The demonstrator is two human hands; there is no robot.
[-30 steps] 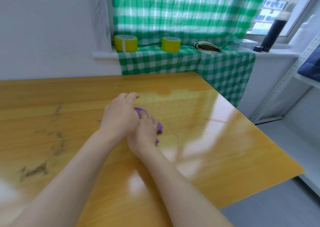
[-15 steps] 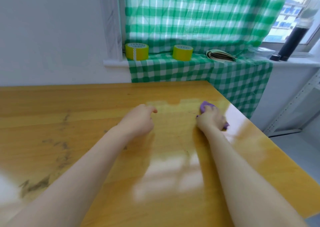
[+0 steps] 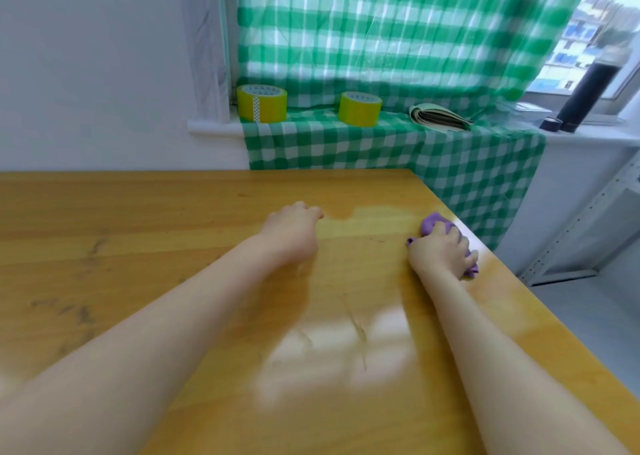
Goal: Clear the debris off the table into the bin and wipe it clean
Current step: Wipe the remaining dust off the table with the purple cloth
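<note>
The glossy yellow-brown wooden table [image 3: 173, 212] fills most of your view, with no loose debris showing on it, so you look to be in the wiping step. No bin is in sight.

Behind the table, a green-and-white checked cloth [image 3: 381, 142] hangs over the window sill. Two yellow tape rolls [image 3: 262, 102], a folded booklet [image 3: 438, 117] and a dark cylindrical flask [image 3: 585, 97] stand on the sill, well apart from your work.

Your left hand [image 3: 294, 226] rests near the middle of the table, its fingers curled under and away from the camera, and nothing shows in them. Your right hand [image 3: 440, 250] is close to the table's right edge. Its fingers are wrapped round a bunched purple wiping cloth [image 3: 433, 224] and press it onto the wood.

A shiny patch between your arms looks wet or freshly wiped. Dark smudges [image 3: 79, 312] lie on the left part of the table, and thin faint streaks [image 3: 356, 330] run through the shiny patch.

For the next move, judging from where the marks lie, bring the cloth back across to the left. Keep the cloth flat and press firmly, since the smudges look rubbed in, and overlap your strokes so the streaks clear too.
</note>
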